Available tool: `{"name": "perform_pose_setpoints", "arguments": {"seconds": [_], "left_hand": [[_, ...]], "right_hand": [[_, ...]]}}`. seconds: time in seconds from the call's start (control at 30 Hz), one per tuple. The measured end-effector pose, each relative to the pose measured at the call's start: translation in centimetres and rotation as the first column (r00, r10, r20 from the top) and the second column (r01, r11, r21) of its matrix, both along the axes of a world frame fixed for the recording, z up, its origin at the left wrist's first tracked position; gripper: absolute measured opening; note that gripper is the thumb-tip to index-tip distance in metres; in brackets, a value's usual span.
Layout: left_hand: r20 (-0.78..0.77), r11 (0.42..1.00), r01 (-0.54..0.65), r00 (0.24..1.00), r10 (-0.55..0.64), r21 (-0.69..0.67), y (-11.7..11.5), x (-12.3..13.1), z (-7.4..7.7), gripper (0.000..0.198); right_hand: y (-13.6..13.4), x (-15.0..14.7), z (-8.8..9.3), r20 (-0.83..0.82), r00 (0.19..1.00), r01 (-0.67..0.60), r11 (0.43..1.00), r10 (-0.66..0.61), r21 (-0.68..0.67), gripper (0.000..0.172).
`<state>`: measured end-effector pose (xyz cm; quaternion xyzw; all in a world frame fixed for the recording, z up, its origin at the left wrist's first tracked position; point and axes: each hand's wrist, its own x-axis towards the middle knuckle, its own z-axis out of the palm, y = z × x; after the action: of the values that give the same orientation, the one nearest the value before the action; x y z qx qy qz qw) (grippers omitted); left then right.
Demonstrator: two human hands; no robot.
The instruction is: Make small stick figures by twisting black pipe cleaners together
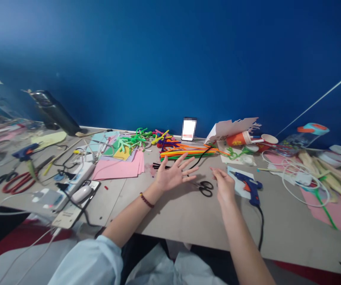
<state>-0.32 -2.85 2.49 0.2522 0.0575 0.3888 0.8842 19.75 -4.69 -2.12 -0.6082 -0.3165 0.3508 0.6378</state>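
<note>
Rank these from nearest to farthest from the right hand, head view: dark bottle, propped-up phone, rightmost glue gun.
1. Glue gun: just right of the right hand.
2. Phone: ahead and left, by the wall.
3. Dark bottle: far left, leaning.

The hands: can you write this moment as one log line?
left hand: open, fingers spread | right hand: pinched, contents unclear | black-handled scissors: lying between hands | blue glue gun: beside right hand

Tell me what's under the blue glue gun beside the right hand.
A pale sheet of paper shows around the glue gun, whose handle reaches past it over the gray tabletop. Whatever the gun's body directly covers can't be seen.
</note>
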Motion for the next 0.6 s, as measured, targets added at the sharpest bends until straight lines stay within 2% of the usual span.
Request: {"name": "perform_pose_setpoints", "arguments": {"seconds": [0.07, 0.17, 0.23, 0.4, 0.47, 0.53, 0.6], "left_hand": [[-0.005, 1.000, -0.021, 1.000, 0.021, -0.003, 0.1, -0.2, 0.1, 0.072], [-0.023, 1.000, -0.001, 1.000, 0.001, -0.005, 0.2, -0.3, -0.1, 0.071], [-0.036, 0.999, 0.045, 0.998, -0.045, -0.008, 0.2, -0.2, -0.3, 0.069], [-0.029, 0.993, 0.121, 0.992, -0.121, -0.007, -0.1, 0.0, -0.7, 0.067], [-0.014, 0.992, 0.126, 0.992, -0.127, -0.017, -0.2, 0.1, -0.7, 0.067], [0.007, 0.993, 0.109, 0.994, -0.108, -0.039, -0.2, 0.1, -0.6, 0.069], [0.029, 0.995, 0.072, 0.997, -0.070, -0.064, -0.2, 0.1, -0.6, 0.070]], "right_hand": [[-0.1, -0.3, 0.1, -0.047, 0.989, -0.145, 0.988, 0.143, -0.060, 0.040], [-0.6, -1.8, 0.3, -0.083, 0.897, -0.440, 0.892, 0.433, -0.106, 0.041], [-1.0, -2.7, 0.3, -0.071, 0.859, -0.512, 0.852, 0.507, -0.110, 0.042], [-1.1, -3.2, -0.1, 0.100, 0.881, -0.440, 0.879, 0.462, -0.185, 0.042], [-0.8, -2.8, -0.2, 0.127, 0.895, -0.407, 0.899, 0.428, -0.162, 0.040], [-0.6, -1.9, 0.1, 0.097, 0.937, -0.327, 0.941, 0.334, -0.087, 0.036], [-0.4, -0.3, 0.9, 0.047, 0.984, -0.174, 0.985, 0.174, -0.002, 0.033]]}}
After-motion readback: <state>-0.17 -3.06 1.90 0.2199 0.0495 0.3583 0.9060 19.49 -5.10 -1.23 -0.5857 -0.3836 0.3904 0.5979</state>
